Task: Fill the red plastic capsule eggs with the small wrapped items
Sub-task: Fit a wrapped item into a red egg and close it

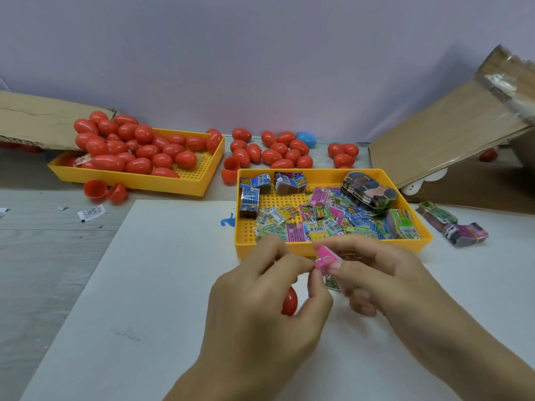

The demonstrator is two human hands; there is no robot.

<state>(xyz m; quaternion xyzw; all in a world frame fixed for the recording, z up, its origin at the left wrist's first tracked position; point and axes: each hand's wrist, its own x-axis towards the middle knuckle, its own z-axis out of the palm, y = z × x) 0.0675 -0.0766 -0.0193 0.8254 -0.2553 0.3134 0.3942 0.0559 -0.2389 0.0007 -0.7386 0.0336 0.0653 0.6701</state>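
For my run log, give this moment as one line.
step: filling | left hand: holds red egg | right hand: pinches pink packet | packet: not yet in egg

1. The left hand [260, 296] covered most of a red egg [289, 301]; whether it was whole or a half could not be told.
2. The print on the pink packet [326, 258] was blurred.
3. A cardboard flap [34, 120] hid the far corner of the left tray [199, 183].
4. The frame's right edge cut off the cardboard box [451, 125].
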